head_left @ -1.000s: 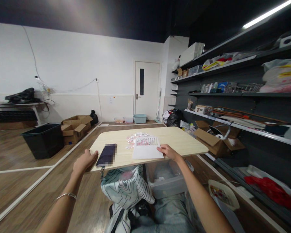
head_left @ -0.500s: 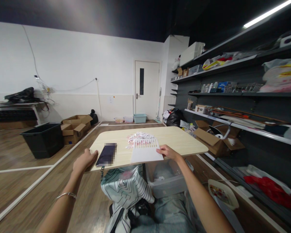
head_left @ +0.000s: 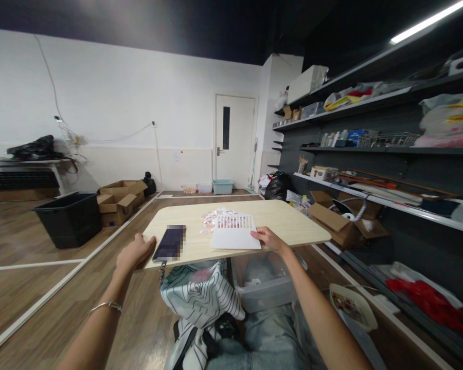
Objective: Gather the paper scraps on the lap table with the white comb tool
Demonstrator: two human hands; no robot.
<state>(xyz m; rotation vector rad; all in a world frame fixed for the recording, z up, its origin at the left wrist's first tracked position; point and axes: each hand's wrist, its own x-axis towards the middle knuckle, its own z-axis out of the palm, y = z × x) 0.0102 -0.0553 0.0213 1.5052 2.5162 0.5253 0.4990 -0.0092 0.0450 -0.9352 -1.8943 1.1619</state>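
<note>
A small light wooden table (head_left: 293, 226) stands in front of me. My left hand (head_left: 134, 253) grips its near left corner, fingers curled over the edge beside a dark phone (head_left: 170, 242). My right hand (head_left: 268, 238) pinches the right edge of a white slotted card (head_left: 234, 235) that lies flat on the table. Behind the card lies a heap of small pink and clear packets (head_left: 215, 218).
A striped bag (head_left: 200, 303) hangs below the table next to a clear plastic bin (head_left: 266, 285). A black crate (head_left: 67, 218) and cardboard boxes (head_left: 118, 203) stand on the floor at left. Loaded shelves (head_left: 374, 149) line the right wall. A small basket (head_left: 353, 307) sits by my right arm.
The white card was tilted up off the table half a second ago and now lies flat again. My left hand has stayed on the table corner.
</note>
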